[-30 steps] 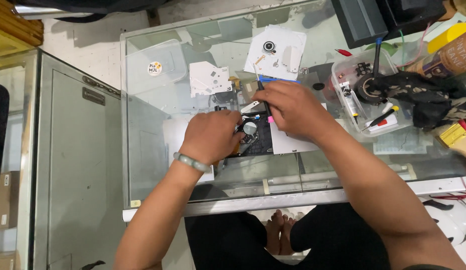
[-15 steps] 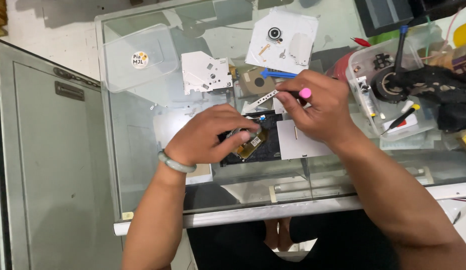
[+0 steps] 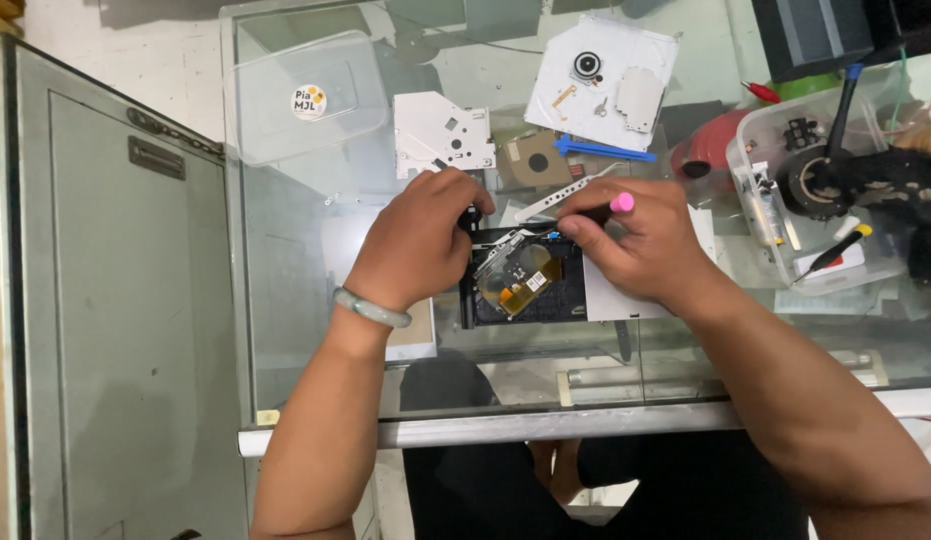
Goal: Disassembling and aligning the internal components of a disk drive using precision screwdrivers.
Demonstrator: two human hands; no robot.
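An opened optical drive is steadied on the glass table by the left hand, curled over its edge. A pink-capped screwdriver is pinched by the right hand. Farther back, a blue pry tool lies.

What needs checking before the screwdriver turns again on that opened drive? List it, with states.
1. Left hand steadies the black opened drive: ok, it rests on the drive's left edge.
2. Right hand grips the pink-capped screwdriver: ok.
3. Tip seated in a screw: cannot tell, fingers hide it.
4. Orange flex ribbon away from the tip: cannot tell.
5. Drive flat on the glass tabletop: ok.
6. Removed white cover plate out of the way: ok, lying behind the hands.
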